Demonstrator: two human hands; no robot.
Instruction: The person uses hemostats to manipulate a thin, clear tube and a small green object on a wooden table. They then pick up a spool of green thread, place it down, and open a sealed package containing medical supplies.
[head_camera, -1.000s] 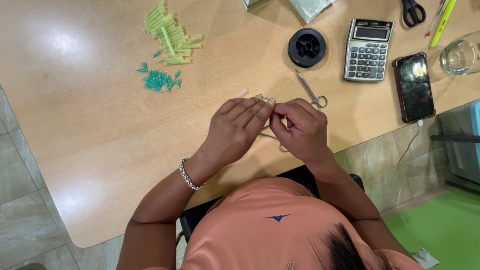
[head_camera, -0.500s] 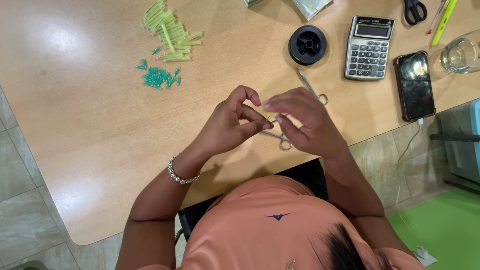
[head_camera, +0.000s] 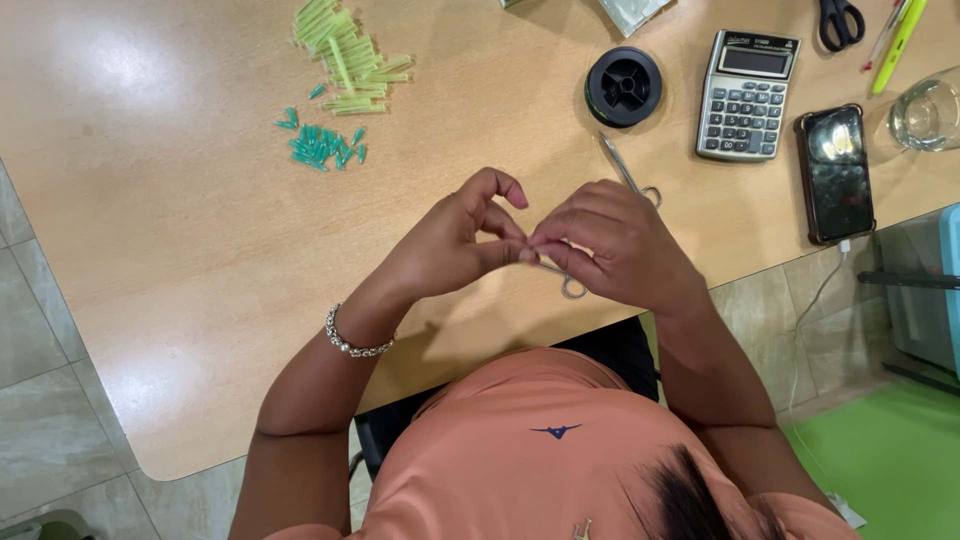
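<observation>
Head view: nearest, at six o'clock, the left hand (head_camera: 455, 240) and right hand (head_camera: 615, 245) are held together above the table (head_camera: 150, 260), fingertips pressed into a pinch on something too small to be made out, while small metal scissors (head_camera: 625, 180) lie partly hidden beneath the right hand. Farther off, at eleven o'clock, teal beads (head_camera: 320, 145) and yellow-green tubes (head_camera: 350, 60) are heaped loose, so most of the stringing is judged to be left. At one o'clock a black spool (head_camera: 624, 86), a calculator (head_camera: 748, 95) and a phone (head_camera: 836, 172) are set.

Bright, sharp, glare on table (head_camera: 120, 90), soft shadows
</observation>
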